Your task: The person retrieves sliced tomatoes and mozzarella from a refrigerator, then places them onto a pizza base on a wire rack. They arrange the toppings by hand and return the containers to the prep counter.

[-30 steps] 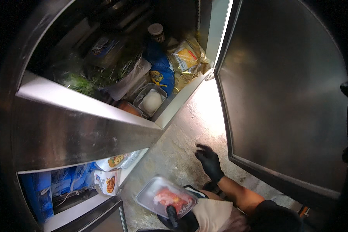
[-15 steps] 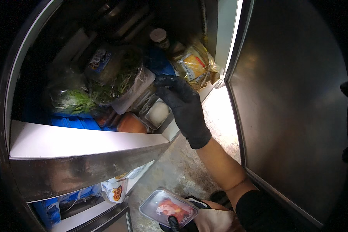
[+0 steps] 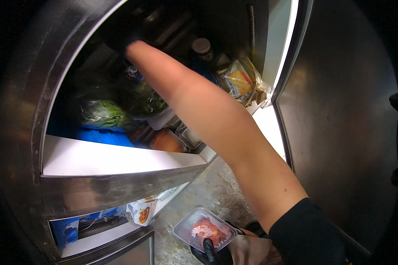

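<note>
In the head view, a clear plastic lidded tub with red and orange food inside (image 3: 204, 230) was held low in the picture, above the speckled grey floor (image 3: 216, 194). It was gripped by the left hand (image 3: 214, 254), gloved in black, with the thumb laid over the near rim and the other fingers closed beneath the tub.

The right forearm was stretched up and to the left, into the upper compartment of an open stainless-steel refrigerator (image 3: 17, 132). The right hand (image 3: 121, 37), also in a black glove, was lost in the dark top of the compartment; whether its fingers were spread or closed could not be told, nor what they touched.

Beneath that arm, a bag of green leafy vegetables (image 3: 102, 114) was seen lying on a blue crate (image 3: 102, 136). A jar with a pale round lid (image 3: 202, 46) was stood towards the back, and a crumpled clear bag with yellow contents (image 3: 242, 81) was leaned near the bright door frame. An orange-brown lidded container (image 3: 167, 141) and a clear rectangular container (image 3: 189, 134) were set side by side at the shelf's front.

A white shelf ledge (image 3: 115, 158) was seen across the opening. In the lower compartment, a small white printed packet (image 3: 140, 212) and blue packaging (image 3: 68, 227) were visible. The steel door (image 3: 340, 132) was swung open at the right.
</note>
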Motion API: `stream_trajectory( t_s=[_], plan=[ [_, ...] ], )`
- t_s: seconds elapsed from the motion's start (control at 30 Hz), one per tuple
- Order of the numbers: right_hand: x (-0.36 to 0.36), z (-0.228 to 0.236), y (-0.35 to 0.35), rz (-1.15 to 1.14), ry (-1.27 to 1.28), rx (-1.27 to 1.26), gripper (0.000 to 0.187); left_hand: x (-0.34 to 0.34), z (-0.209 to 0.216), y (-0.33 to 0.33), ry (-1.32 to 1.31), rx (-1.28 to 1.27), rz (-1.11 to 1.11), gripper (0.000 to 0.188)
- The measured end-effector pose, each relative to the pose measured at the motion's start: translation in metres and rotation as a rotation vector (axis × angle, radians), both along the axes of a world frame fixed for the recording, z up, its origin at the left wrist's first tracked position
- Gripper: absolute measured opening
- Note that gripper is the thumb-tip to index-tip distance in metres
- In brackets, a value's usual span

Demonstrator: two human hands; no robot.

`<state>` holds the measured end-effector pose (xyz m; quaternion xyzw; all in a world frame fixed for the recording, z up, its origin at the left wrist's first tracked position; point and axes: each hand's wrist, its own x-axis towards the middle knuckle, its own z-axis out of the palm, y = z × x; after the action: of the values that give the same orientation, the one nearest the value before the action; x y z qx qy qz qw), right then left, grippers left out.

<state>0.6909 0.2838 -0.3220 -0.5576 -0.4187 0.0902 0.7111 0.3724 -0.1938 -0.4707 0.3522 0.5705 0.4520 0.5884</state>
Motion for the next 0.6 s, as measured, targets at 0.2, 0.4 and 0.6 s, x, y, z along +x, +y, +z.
stream_trajectory(
  t_s=[0.2,0.4,0.6],
  plan=[
    [-0.009,0.012,0.04,0.0,-0.033,-0.227,0.047,0.007,-0.006,-0.005,0.17,0.069,0.01,0.06],
    [-0.007,0.018,0.038,-0.014,-0.046,-0.245,0.046,0.005,-0.019,-0.015,0.343,0.228,0.038,0.053],
    [-0.005,0.027,0.029,-0.037,-0.072,-0.231,0.044,0.0,-0.013,-0.015,0.227,0.109,0.097,0.06]
  ],
)
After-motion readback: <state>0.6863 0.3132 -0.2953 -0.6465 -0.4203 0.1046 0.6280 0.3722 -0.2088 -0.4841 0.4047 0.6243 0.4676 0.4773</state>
